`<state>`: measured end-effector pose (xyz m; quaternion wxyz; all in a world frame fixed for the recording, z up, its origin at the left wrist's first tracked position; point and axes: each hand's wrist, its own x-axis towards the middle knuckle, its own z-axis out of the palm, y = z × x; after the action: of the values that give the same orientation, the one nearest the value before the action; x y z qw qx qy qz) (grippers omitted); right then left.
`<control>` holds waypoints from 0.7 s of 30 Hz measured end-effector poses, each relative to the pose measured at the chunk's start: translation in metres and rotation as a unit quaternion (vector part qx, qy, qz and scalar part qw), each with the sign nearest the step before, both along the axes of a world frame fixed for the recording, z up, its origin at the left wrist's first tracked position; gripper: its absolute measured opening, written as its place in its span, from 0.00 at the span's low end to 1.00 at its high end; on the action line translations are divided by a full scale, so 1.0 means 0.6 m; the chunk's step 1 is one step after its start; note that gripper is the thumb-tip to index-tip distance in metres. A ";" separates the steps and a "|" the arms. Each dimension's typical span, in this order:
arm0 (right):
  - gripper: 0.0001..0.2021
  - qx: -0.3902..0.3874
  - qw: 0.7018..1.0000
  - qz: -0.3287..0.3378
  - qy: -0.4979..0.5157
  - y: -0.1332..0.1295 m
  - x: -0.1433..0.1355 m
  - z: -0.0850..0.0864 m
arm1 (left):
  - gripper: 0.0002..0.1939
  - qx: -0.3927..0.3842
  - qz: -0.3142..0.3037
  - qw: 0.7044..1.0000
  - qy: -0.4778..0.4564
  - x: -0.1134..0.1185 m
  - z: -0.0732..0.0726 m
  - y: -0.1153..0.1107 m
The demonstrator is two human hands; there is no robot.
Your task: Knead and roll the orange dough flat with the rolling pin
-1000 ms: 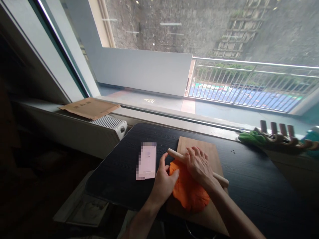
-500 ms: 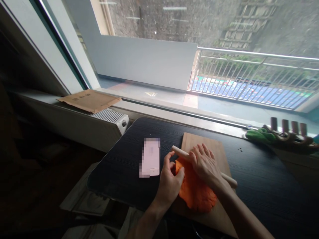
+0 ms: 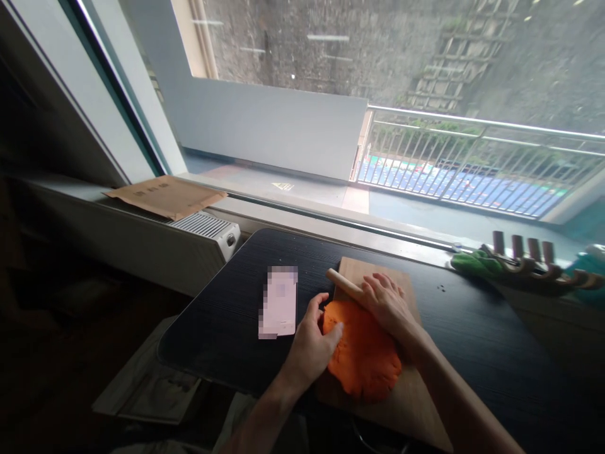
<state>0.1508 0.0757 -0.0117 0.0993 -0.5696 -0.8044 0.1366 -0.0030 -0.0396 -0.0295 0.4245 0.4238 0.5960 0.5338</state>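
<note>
A flattened sheet of orange dough (image 3: 363,356) lies on a wooden board (image 3: 403,411) on the black table (image 3: 491,353). My right hand (image 3: 388,304) presses palm-down on a wooden rolling pin (image 3: 344,284) at the far edge of the dough; only the pin's left end shows. My left hand (image 3: 309,345) rests at the dough's left edge, thumb touching it, fingers curled and holding nothing.
A pale phone (image 3: 278,308) lies on the table left of the board. A wooden rack (image 3: 532,261) and green cloth (image 3: 475,263) sit on the sill at right. A heater (image 3: 208,230) with cardboard (image 3: 163,197) on top stands at left, beneath the window.
My right hand has pushed the rolling pin away from me, off the middle of the dough to its far edge. More of the dough now shows. My left hand stayed at the dough's left edge.
</note>
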 end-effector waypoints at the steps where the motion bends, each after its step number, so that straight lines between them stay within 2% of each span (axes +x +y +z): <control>1: 0.23 0.000 1.000 0.013 0.006 -0.001 0.015 0.002 | 0.29 0.009 0.001 1.000 0.029 0.001 0.002 -0.001; 5: 0.18 0.003 0.995 0.087 0.042 -0.030 0.068 0.003 | 0.29 0.100 -0.009 0.985 0.139 0.020 0.024 -0.001; 8: 0.15 0.001 0.990 0.126 0.059 -0.042 0.086 0.001 | 0.27 0.161 -0.021 0.980 0.111 0.035 0.047 0.004; 10: 0.14 0.019 0.994 0.100 0.044 -0.041 0.090 -0.001 | 0.26 0.162 0.019 0.985 0.061 0.038 0.054 0.009; 12: 0.14 0.048 0.997 0.051 0.021 -0.039 0.094 -0.006 | 0.28 0.125 0.057 0.990 0.019 0.037 0.048 0.014; 15: 0.14 0.068 0.998 -0.002 -0.006 -0.044 0.098 -0.015 | 0.33 0.069 0.063 0.996 -0.002 0.036 0.023 0.014; 18: 0.13 0.079 0.996 -0.023 -0.035 -0.056 0.094 -0.019 | 0.34 0.063 0.060 0.996 0.007 0.038 0.002 0.009; 21: 0.12 0.096 0.993 -0.033 -0.058 -0.068 0.084 -0.017 | 0.34 0.050 0.056 0.997 0.015 0.038 0.001 0.012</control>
<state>0.2014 0.0347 -0.0219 0.1110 -0.5907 -0.7989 0.0216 0.0197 -0.0327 -0.0292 0.3627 0.4188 0.5976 0.5796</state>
